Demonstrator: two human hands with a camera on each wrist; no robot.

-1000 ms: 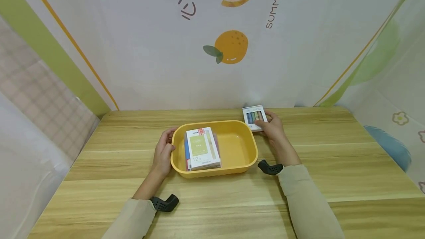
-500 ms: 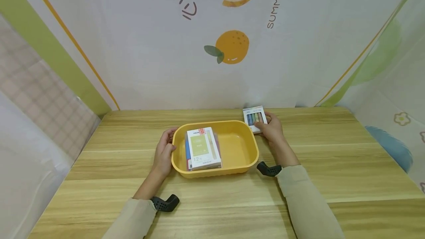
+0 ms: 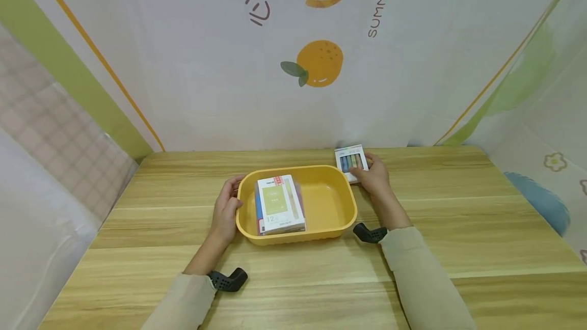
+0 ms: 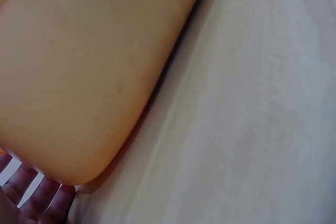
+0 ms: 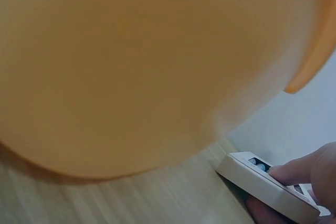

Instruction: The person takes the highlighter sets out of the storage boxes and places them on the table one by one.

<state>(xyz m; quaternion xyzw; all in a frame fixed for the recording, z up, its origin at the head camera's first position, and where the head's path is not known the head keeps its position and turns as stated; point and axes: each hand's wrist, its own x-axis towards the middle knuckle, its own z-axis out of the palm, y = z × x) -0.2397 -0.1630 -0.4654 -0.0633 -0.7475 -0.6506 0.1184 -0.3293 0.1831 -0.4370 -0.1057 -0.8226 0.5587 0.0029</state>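
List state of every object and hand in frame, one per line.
Yellow plastic basin: upright on the table, holding one box.
White-and-green box: lying flat in the basin's left half.
Small white box of coloured sticks: on the table, outside the basin.
Left hand: gripping the basin's left rim.
Right hand: gripping the small box.

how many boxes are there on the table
2. One white box lies inside the yellow tub; a smaller box of coloured sticks sits behind the tub's far right corner, gripped by the right hand.
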